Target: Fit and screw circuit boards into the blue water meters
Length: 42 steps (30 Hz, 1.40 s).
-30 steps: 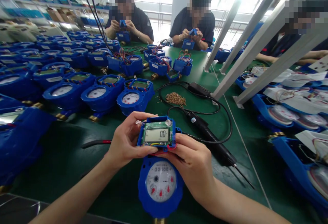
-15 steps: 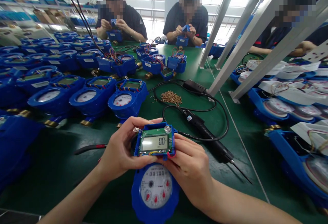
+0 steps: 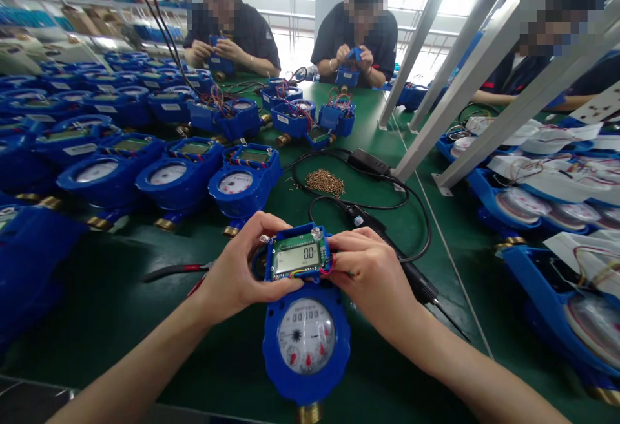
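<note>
A blue water meter (image 3: 341,340) lies in front of me, its round dial facing up and a brass fitting at the near end. Its upper housing carries a green circuit board with a lit display (image 3: 300,258) reading 0.0. My left hand (image 3: 237,269) is closed around the housing's left side, thumb along the lower edge and a small coil spring by the fingers. On the right side, the fingers of my right hand (image 3: 375,265) are bent and pressed together against the housing, at a loop of red wire (image 3: 329,265). Their tips are partly hidden.
Pliers (image 3: 177,271) lie left of my forearm. An electric screwdriver (image 3: 420,282) with a looped cable lies at right, beyond a pile of brass screws (image 3: 325,182). Rows of blue meters (image 3: 179,172) fill the left. White metal posts (image 3: 450,107) rise at right. Co-workers (image 3: 356,36) sit opposite.
The meter's dial end now shows further from the near edge, with its brass fitting in view. My right hand's fingers have drawn back from around the housing to its right side, near the red wire.
</note>
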Tool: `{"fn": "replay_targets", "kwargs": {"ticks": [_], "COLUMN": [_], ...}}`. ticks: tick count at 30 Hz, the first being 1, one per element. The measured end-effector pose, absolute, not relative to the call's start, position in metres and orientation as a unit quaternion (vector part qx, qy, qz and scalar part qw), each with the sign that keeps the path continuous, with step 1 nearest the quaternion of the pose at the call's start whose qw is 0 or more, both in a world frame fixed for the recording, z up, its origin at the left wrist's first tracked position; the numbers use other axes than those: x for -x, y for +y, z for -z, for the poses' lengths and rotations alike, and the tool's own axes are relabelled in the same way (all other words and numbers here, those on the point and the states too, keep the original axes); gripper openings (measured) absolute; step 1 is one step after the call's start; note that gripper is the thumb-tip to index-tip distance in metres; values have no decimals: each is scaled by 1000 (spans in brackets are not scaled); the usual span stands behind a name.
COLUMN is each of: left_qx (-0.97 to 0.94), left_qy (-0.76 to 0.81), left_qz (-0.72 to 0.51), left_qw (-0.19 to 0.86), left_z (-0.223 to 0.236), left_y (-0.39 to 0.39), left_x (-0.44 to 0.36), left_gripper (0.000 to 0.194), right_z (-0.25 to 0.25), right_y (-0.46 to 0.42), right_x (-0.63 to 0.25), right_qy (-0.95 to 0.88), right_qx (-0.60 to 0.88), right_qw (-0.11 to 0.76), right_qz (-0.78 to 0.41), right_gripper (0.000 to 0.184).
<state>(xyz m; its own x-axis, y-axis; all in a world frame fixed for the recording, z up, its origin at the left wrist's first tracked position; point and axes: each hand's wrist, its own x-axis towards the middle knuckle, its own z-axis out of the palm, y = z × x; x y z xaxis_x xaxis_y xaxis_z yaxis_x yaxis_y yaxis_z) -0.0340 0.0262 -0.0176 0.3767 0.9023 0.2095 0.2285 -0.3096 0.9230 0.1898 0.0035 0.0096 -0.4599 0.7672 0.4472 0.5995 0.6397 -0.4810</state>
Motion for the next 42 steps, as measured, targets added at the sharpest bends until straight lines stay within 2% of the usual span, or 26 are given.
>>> {"fn": "replay_targets", "kwargs": {"ticks": [4, 6, 11, 13, 15, 21, 24, 33, 42], "left_qx": [-721, -727, -722, -716, -712, -707, -711, -706, -708], "left_qy": [399, 403, 408, 412, 416, 423, 424, 425, 423], "left_qz": [-375, -370, -386, -393, -397, -400, -397, -400, -392], "left_qw": [426, 416, 404, 404, 403, 401, 396, 401, 407], "left_z": [14, 10, 7, 8, 10, 14, 13, 10, 12], "left_y": [24, 22, 15, 14, 14, 14, 14, 14, 17], "left_x": [34, 33, 29, 30, 31, 31, 29, 29, 29], "left_gripper": [52, 52, 49, 49, 49, 51, 51, 50, 50], "right_z": [-13, -15, -21, -24, -26, -25, -22, -14, -20], "right_y": [4, 3, -2, -9, -20, -42, -39, -29, -8], "right_x": [-189, -188, -195, -202, -209, -215, -208, -199, -187], "right_qy": [-862, -863, -855, -856, -845, -780, -771, -754, -675], "right_qx": [423, 432, 405, 398, 405, 436, 425, 430, 507], "right_qw": [280, 261, 288, 288, 299, 422, 451, 442, 405], "right_qz": [-27, -20, -148, -163, -179, -150, -144, -229, -351], "right_gripper": [27, 27, 21, 16, 19, 20, 20, 13, 21]}}
